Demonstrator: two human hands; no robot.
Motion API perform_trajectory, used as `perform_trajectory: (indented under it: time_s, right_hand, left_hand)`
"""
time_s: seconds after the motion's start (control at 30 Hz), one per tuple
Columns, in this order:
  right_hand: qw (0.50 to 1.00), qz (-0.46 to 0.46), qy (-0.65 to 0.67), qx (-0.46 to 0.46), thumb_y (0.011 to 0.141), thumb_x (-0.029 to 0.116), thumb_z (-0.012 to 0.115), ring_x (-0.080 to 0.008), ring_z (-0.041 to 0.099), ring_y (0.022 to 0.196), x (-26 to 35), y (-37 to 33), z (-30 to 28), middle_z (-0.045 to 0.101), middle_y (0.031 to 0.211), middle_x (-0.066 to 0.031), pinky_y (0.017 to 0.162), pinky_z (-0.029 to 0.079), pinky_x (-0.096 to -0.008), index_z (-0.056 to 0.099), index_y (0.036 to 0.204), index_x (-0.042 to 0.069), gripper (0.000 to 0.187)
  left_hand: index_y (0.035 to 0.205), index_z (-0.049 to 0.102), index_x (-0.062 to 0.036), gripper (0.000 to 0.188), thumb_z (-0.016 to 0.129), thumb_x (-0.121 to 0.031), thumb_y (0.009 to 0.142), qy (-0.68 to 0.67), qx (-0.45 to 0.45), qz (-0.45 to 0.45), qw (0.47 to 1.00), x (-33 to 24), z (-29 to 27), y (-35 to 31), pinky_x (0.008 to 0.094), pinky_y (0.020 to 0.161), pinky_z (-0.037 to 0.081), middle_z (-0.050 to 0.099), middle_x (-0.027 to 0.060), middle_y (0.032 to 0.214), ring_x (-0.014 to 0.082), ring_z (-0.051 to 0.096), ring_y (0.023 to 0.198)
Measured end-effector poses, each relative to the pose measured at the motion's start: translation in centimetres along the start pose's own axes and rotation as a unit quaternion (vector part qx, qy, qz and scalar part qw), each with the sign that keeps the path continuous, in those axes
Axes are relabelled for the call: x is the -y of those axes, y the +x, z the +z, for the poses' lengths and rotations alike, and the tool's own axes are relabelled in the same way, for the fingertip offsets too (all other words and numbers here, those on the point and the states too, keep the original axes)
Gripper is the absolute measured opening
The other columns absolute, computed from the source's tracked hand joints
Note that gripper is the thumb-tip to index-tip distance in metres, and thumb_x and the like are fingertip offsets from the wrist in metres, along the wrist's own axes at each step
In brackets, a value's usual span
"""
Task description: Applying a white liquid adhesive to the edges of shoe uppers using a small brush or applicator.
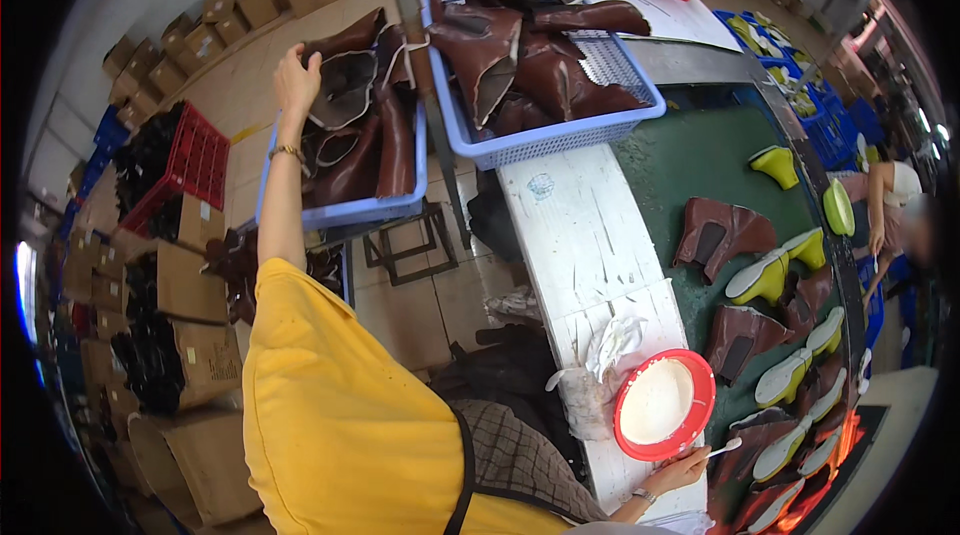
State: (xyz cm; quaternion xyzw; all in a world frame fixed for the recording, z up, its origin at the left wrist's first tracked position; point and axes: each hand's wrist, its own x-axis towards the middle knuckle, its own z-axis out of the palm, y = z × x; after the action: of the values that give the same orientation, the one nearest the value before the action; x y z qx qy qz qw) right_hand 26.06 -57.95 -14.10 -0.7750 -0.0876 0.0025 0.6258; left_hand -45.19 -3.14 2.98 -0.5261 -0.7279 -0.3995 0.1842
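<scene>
My left hand reaches far out to the left, its fingers closed on the end of a brown leather boot upper. That upper lies on top of several others in a light blue basket. Low in the view, my right hand grips a thin white-tipped brush; most of its handle is hidden in the fingers. Right beside that hand stands a red bowl of creamy white liquid. A crumpled white cloth lies next to the bowl on a white board.
Another blue basket heaped with boot uppers stands beyond the board. Along the green conveyor belt lie brown uppers and yellow-green soles. A metal post rises between the baskets. At the far right a person works.
</scene>
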Motion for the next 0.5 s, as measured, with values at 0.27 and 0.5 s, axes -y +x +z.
perform_trajectory:
  time_s: [0.27, 0.5]
  right_hand:
    - [0.998, 0.021, -0.060, 0.019, 0.096, 0.019, 0.068, -0.0054, 0.045, 0.061, -1.7, 2.2, -0.6, 0.052, 0.068, 0.0046, 0.052, 0.037, -0.0278, 0.059, 0.081, 0.005, 0.022]
    - [0.994, 0.010, -0.091, -0.054, 0.098, 0.023, 0.068, -0.0038, 0.045, 0.052, 0.3, -0.4, -1.2, 0.053, 0.061, 0.0039, 0.046, 0.033, -0.0242, 0.059, 0.080, 0.008, 0.025]
  left_hand:
    - [0.148, 0.049, -0.0062, 0.069, 0.069, -0.037, 0.089, 0.081, 0.244, 0.118, 0.959, 6.9, 10.8, 11.5, 0.0485, 0.104, 0.049, 0.062, 0.0255, 0.132, 0.0429, 0.058, 0.124]
    - [0.160, 0.025, -0.0308, 0.097, 0.080, -0.025, 0.080, 0.236, 0.353, 0.027, 0.905, 4.1, 20.4, 9.4, 0.0619, 0.110, 0.040, 0.045, 0.0167, 0.154, 0.0405, 0.048, 0.136]
